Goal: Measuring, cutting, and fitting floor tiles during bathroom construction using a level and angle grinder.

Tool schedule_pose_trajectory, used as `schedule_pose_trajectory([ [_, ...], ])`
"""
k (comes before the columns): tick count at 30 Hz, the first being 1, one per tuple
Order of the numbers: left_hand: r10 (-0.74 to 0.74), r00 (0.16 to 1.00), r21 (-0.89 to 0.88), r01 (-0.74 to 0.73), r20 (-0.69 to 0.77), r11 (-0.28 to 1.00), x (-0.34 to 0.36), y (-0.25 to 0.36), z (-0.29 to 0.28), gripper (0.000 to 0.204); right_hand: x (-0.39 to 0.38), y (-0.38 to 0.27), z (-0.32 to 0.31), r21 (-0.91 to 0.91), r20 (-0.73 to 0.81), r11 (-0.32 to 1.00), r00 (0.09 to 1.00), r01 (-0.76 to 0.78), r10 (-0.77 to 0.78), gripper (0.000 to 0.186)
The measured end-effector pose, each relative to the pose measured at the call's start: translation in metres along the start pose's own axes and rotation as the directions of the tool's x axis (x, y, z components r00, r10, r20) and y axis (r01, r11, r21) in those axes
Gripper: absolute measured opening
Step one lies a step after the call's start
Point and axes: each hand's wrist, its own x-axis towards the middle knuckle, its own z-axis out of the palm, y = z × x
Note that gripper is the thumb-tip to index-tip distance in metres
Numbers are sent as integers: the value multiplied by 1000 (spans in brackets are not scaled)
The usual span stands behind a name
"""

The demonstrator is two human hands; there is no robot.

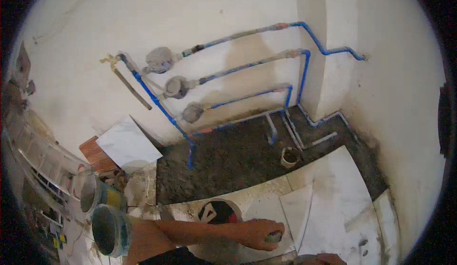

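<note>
My left hand [259, 233] reaches in from the lower left across a white floor tile [259, 208], with its fingers closed around a small grey lump [274, 238]. The hand rests low on the tile, next to the joint with a narrower white tile [297, 210]. Only the top of my right hand [328, 259] shows at the bottom edge, and its fingers are hidden. A round cut-out [219, 212] holding something red and black lies just behind my left forearm.
A dark mortar bed [228, 160] covers the floor up to the wall, around a short white drain stub [289, 156]. Blue pipes [247, 66] with three round meters run along the wall. Two buckets [107, 229] stand at the left. A loose tile [127, 145] leans by bricks [95, 154].
</note>
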Motion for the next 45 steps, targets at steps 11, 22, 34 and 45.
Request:
schedule_pose_trajectory([
  [11, -632, 751, 380, 537, 190, 753, -13, -18, 17, 71, -44, 107, -31, -845, 157, 456, 684, -281, 712, 56],
  [22, -485, 874, -380, 456, 22, 804, -81, 371, 40, 97, -30, -290, 71, 411, 141, 502, 597, -761, 790, 79],
  [34, -289, 606, 432, -101, 741, 896, -73, 504, 106, 44, -226, -386, 19, -186, -282, 470, 505, -863, 816, 40],
  [45, -13, 856, 134, -66, 518, 989, -35, 601, 76, 12, -213, -380, 56, 192, -478, 752, 609, -631, 633, 35],
])
